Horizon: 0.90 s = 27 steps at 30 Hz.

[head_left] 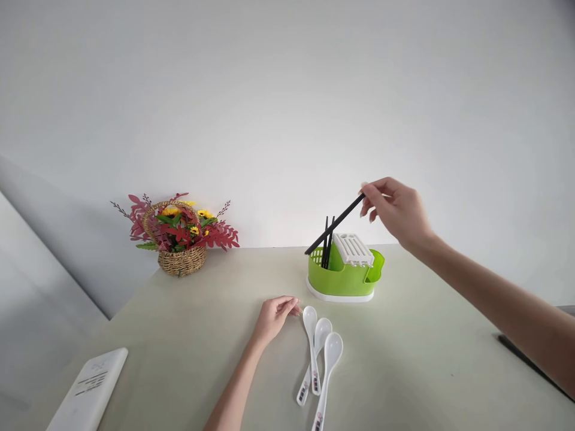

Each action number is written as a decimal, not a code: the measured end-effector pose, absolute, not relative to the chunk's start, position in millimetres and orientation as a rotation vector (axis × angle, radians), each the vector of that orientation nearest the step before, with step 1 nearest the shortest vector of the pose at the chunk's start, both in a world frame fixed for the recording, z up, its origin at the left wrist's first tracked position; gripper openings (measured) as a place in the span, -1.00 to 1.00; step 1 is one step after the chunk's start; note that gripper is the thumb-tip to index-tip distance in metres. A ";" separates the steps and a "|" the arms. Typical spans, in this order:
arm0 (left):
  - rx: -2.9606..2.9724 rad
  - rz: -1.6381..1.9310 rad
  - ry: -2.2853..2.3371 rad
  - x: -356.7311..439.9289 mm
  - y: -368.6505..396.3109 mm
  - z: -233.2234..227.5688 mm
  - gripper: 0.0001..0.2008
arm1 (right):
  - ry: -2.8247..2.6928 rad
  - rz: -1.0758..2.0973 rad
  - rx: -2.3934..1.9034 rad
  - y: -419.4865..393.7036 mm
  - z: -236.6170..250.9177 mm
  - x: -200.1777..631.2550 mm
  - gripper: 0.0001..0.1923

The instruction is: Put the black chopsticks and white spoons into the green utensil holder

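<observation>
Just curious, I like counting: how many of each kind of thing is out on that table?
Chopsticks: 3, one held by the right hand
White spoons: 3, beside the left hand
Green holder: 1
Flower basket: 1
White remote-like device: 1
Total: 9

Illegible small print on spoon handles (pixel 315 383) and white device (pixel 90 389).
</observation>
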<state>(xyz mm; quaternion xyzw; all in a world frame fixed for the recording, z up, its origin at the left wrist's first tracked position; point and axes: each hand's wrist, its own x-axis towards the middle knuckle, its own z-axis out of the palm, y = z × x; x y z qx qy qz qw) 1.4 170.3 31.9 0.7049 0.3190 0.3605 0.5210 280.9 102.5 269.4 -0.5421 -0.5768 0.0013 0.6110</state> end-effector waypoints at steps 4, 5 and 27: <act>1.665 0.884 0.800 3.0 171.2 29.6 -0.52 | -1.292 -0.180 -1.335 101.8 275.1 284.3 -0.68; 1.662 0.886 0.807 3.2 171.5 28.7 -0.51 | -1.307 -0.202 -1.369 103.7 273.0 282.9 -0.69; 1.614 0.859 0.885 7.2 178.3 21.0 -0.50 | -1.580 -0.094 -1.825 196.9 203.7 277.3 -0.71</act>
